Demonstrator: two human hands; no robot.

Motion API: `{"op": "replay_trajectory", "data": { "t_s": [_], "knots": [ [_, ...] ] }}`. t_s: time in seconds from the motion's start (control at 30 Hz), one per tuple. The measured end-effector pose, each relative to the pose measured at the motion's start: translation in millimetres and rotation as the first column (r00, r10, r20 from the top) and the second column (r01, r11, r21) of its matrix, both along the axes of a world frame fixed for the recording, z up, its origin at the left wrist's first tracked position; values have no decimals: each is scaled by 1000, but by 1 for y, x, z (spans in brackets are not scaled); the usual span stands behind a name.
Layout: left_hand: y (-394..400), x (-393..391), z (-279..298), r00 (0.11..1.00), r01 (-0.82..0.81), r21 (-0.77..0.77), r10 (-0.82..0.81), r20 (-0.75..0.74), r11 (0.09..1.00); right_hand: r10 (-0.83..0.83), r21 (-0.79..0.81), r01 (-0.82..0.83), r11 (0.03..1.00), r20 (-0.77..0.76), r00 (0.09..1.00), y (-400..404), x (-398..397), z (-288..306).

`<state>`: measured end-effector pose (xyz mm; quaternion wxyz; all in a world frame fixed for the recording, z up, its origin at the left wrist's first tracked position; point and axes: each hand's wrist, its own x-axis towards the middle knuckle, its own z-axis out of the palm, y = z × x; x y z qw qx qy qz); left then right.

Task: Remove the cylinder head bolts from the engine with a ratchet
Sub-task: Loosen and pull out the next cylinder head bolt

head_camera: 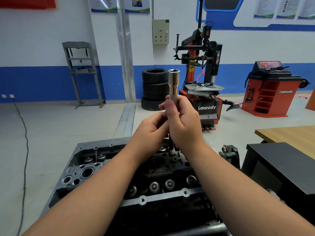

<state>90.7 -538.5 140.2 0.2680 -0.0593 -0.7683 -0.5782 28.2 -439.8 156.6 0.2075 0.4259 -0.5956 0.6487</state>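
White wall with blue band (42,82), grey floor (51,126), stacked tyres (154,89) at twelve o'clock, red tyre machine (202,79) beside them, wooden table (289,133) at three o'clock.

Auto repair workshop, likely a training bay. Evidence: red tyre changer (201,79) and red wheel balancer (271,89), both marked "Lanpody", a stack of tyres (155,89) against the blue-and-white wall, a grey shop press frame (83,72), and posters (119,5) above. Foreground holds an opened engine (153,176) with exposed valve springs, over a grey concrete floor (59,125).
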Motion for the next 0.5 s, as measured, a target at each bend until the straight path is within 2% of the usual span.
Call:
{"op": "replay_trajectory", "data": {
  "t_s": [0.17,0.33,0.5],
  "knots": [
    [-1,-3,-1,999,-49,41,50,-10,998,-47,-43,47,998,-19,999,0,-4,-2],
    [2,0,-3,997,59,94,-62,36,994,47,-2,-47,999,7,999,-1,-3,-2],
    [1,0,1,1000,-19,26,19,3,999,65,0,-65,998,-2,998,-1,-1,-1]
  ]
}}
